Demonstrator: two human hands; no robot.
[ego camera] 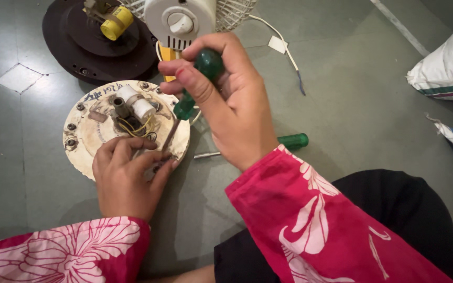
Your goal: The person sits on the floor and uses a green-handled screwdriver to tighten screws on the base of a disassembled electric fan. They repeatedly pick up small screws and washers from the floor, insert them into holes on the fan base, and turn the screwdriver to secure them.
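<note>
1. The work in hand is on a round, cream-coloured motor plate (87, 133) lying flat on the floor, left of the middle. Its top is already bare: a short shaft, a white cylindrical part (137, 104) and a loop of yellow wires (135, 127) show, with several screws seated round the rim.
2. The right hand (232, 105) is clamped round the green handle of a screwdriver (197, 84), whose shaft slants down to the near-right part of the plate. The tip is hidden behind the fingers, so whether it sits in a screw cannot be told.
3. The left hand (127, 175) is curled shut at the plate's near edge, fingertips pinched together where the shaft comes down; what they pinch, if anything, is too small to tell.
4. Judged from this, the unit is opened but the rim screws remain in, so the job looks partway.
5. A second green-handled screwdriver (268, 145) lies on the floor just right of the plate.
6. Farther off are a dark round base (74, 47) with a yellow part on it, and a white fan housing (182, 21) with a knob.
7. The floor (352, 105) is grey-green tile; white sacks (449, 65) sit at the right.
</note>
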